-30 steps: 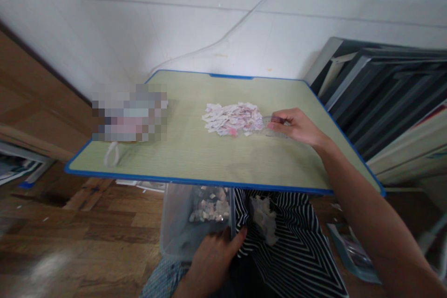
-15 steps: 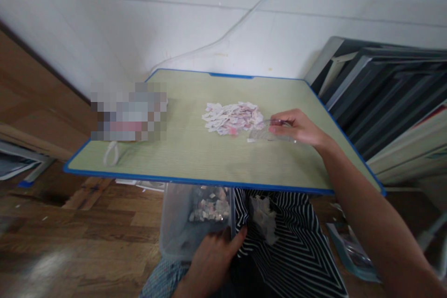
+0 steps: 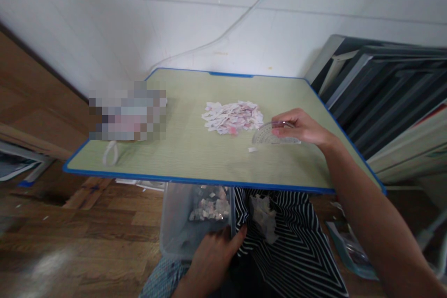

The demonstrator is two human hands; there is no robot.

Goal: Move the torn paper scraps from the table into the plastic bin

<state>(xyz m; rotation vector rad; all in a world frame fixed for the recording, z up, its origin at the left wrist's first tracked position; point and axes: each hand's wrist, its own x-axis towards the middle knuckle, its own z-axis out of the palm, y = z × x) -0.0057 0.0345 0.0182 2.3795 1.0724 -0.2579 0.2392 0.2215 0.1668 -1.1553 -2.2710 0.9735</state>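
Note:
My right hand [image 3: 295,125] pinches a clear plastic protractor [image 3: 263,135] between thumb and fingers, low over the table, with its curved edge towards the pile. Left of it lies a heap of small white and pinkish paper scraps [image 3: 232,117]. One loose white scrap [image 3: 252,150] sits just below the protractor. Below the table edge, my left hand [image 3: 213,258] grips the near right rim of a translucent plastic bin [image 3: 171,223], thumb outside against a striped cloth [image 3: 296,242]; its other fingers are partly hidden. Paper scraps [image 3: 211,207] lie in the bin.
The blue-edged folding table [image 3: 167,158] stands against a white wall. At its left is a blurred-out package [image 3: 134,116] with a white loop. Dark panels [image 3: 387,88] lean at the right, a cardboard box [image 3: 38,88] at the left. More scraps [image 3: 263,219] lie on the striped cloth.
The protractor has shifted slightly right, and the loose white scrap has ended up a little lower, apart from it. My left hand has stayed on the bin.

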